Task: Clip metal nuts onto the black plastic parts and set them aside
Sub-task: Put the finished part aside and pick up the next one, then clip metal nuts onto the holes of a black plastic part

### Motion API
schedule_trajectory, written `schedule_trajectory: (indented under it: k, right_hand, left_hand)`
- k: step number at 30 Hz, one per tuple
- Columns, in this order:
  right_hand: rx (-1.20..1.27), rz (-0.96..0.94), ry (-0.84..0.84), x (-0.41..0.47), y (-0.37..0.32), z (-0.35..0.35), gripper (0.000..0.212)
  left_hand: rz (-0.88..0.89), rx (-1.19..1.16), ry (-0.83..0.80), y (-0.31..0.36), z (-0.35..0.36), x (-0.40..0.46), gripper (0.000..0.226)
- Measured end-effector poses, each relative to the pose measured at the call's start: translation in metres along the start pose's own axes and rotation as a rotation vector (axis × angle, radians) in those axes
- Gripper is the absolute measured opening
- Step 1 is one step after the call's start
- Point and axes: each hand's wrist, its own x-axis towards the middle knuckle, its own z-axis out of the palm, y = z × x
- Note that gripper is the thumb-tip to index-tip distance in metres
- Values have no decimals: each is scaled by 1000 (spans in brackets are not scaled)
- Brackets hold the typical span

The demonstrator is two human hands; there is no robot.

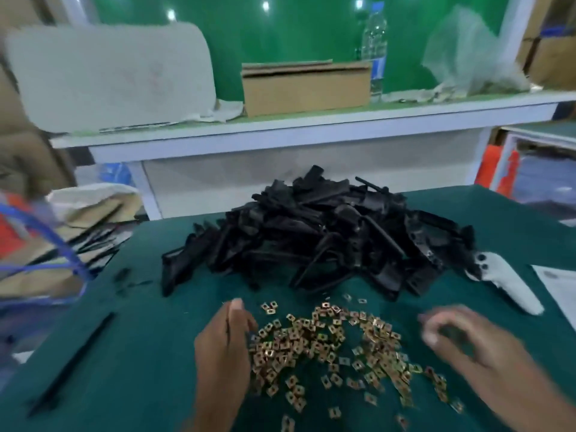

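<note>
Far out to the left of the left hand [224, 347] sits a brown paper bag [87, 219] with black sticks poking out; I think the done parts may go in there, as it is close by but out of the way, though it is too blurry to be sure. Nearer, still left of that hand, one long black plastic part [74, 357] lies alone on the green table [162, 338]. The left hand rests at the left edge of the metal nuts [330, 347], fingers bent down into them, maybe picking one up, but I cannot tell if it has hold of one. The nuts are small gold squares spread flat between the two hands, likely so that one can be picked fast. Just past the fingertips of both hands is the big heap of black plastic parts [324, 241], near enough to grab. The right hand [467, 347] hangs just right of the nuts, fingers loosely curled and blurry; it seems to hold nothing, but I cannot tell for sure. Beyond the right hand, beside the heap, lies a white controller [511, 288]. Far behind, on a shelf, stand a cardboard box [305, 88], whose inside is hidden, and a water bottle [375, 48]
</note>
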Motion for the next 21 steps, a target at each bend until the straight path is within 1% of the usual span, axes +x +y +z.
schedule_trajectory:
  k: [1,3,4,5,6,8,10,12,15,18,21]
  right_hand:
    - [-79,13,-198,14,-11,24,63]
    - [-208,33,-558,28,-11,61,90]
    - [-308,14,-651,32,-3,76,98]
    - [-383,3,-648,35,-1,89,100]
    - [-413,-36,-585,35,5,99,96]
    - [-390,-89,-514,36,5,114,84]
    - [-379,-140,-443,40,3,122,71]
    - [-352,-141,-416,46,-4,123,59]
    - [-388,-195,-327,49,-12,126,39]
    - [-444,-219,-309,51,-16,127,29]
    - [-421,-193,-315,52,-14,127,28]
  left_hand:
    - [-11,44,17,-14,-5,5,51]
    - [-80,72,-7,-35,-6,9,46]
    - [-110,54,-16,-43,-5,10,46]
    - [-127,17,-9,-46,-2,10,47]
    - [-144,-30,8,-47,1,10,49]
    - [-198,-141,18,-42,9,11,52]
    - [-227,-213,-16,-38,17,9,54]
    - [-226,-247,-62,-35,22,5,53]
    - [-214,-302,-41,-36,20,3,51]
    - [-221,-307,11,-36,19,5,47]
    - [-226,-231,66,-35,21,10,33]
